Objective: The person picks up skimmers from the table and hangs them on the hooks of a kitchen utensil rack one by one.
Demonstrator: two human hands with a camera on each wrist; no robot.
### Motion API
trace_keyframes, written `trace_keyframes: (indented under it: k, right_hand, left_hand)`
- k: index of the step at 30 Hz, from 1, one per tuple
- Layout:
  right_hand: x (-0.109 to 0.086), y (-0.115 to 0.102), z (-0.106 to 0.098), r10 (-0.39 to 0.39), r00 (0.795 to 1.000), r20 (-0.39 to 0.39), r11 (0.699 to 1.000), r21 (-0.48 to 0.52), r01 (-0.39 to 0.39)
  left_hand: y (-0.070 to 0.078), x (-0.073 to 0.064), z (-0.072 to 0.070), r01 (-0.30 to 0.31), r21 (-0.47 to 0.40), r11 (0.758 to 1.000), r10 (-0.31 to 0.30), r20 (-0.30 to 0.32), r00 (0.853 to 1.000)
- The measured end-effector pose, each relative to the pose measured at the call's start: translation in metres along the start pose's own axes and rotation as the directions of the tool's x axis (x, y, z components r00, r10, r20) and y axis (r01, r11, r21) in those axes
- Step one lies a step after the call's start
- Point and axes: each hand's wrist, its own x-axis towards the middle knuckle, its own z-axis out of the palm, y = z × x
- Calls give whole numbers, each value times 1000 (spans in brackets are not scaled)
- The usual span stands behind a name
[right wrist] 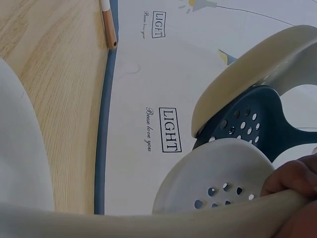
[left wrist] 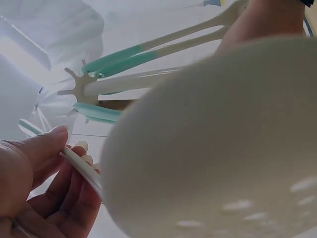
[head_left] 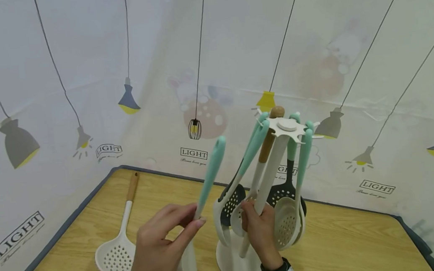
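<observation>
My left hand [head_left: 162, 242] pinches a skimmer [head_left: 210, 171] between thumb and fingers, low on its mint-green handle. The handle points up and the pale head hangs below, partly behind the hand. Close up in the left wrist view, that rounded head [left wrist: 213, 134] shows a few holes along one edge. My right hand [head_left: 260, 229] grips the white pole of a utensil stand [head_left: 274, 171], which leans to the right. Mint-handled utensils and a brown-handled one hang from its notched top, among them a dark perforated skimmer [right wrist: 252, 119] and a pale perforated skimmer [head_left: 285, 221].
A white skimmer [head_left: 116, 253] with a wooden-ended handle lies on the wood-grain table [head_left: 345, 235] at the left. The stand's round white base [head_left: 234, 256] is below my right hand. A pale printed curtain [head_left: 233, 46] encloses the table behind.
</observation>
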Motion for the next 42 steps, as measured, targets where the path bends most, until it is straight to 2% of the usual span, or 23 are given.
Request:
trace_keyframes:
  k: [2, 9, 12, 16, 19, 23, 28, 30, 39, 42]
  right_hand:
    - [0, 0, 0, 4, 1000, -2, 1000, 5, -4]
    - [1, 1, -1, 1, 1000, -1, 1000, 16, -1]
    - [1, 1, -1, -9, 1000, 3, 1000, 24, 8]
    - [1, 1, -1, -10, 1000, 9, 1000, 17, 10]
    - [1, 0, -1, 1, 1000, 8, 1000, 9, -1]
    - [1, 0, -1, 13, 1000, 3, 1000, 12, -13]
    - [1, 0, -1, 18, 1000, 2, 999, 29, -18]
    - [1, 1, -1, 14, 1000, 6, 999, 43, -14]
    - [1, 2, -1, 2, 1000, 17, 998, 63, -3]
    - [1, 3, -2, 16, 1000, 13, 998, 66, -17]
  left_hand:
    - [1, 1, 3, 16, -12, 1000, -16, -3, 1000]
    - [4, 2, 16, -15, -80, 997, 12, -39, 999]
    - [5, 2, 21, -4, -130, 992, 0, -33, 999]
    - [7, 2, 26, 13, -134, 991, -18, -35, 999]
    - [9, 3, 30, 9, -126, 992, -18, -67, 998]
    - [13, 5, 37, 19, -160, 987, -38, -119, 992]
    - [17, 8, 47, 7, -176, 984, -37, -165, 986]
    - [17, 8, 50, -7, -177, 984, -23, -166, 986]
    - [20, 5, 57, 64, -216, 974, -87, -95, 992]
    - [20, 5, 58, 49, -225, 973, -73, -100, 992]
